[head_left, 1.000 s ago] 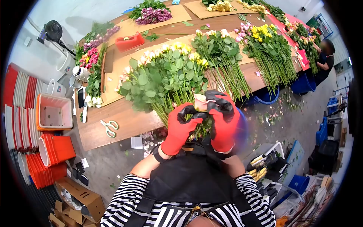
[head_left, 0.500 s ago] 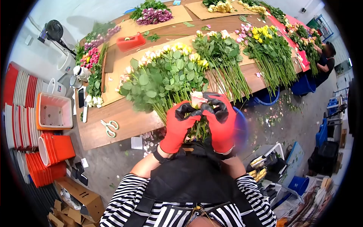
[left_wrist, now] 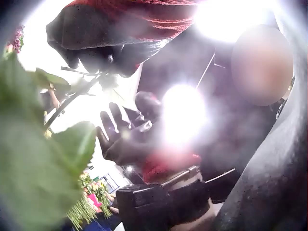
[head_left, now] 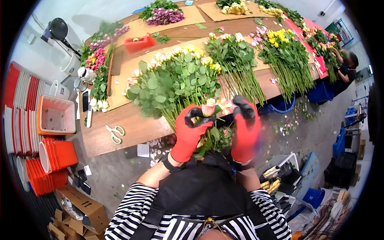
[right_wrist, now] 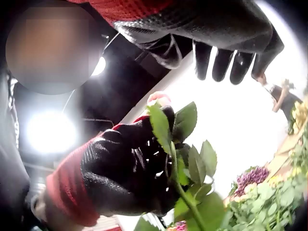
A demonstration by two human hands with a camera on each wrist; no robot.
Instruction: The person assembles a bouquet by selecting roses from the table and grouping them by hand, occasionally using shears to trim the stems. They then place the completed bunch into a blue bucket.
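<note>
And there it is, the right hand (head_left: 245,134) has come off the rose (head_left: 209,109), fingers open beside blurred pink petals (head_left: 225,106), leaving the left hand (head_left: 187,134) alone to steady it, fingers pinching just below the bloom, near the table (head_left: 98,140) edge.

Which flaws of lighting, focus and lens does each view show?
Head view: the lens bows the brown wooden table; the red-gloved right hand blurs at its edge. Left wrist: white glare near the middle, a broad green leaf unfocused. Right wrist: a round white lamp flaring.
</note>
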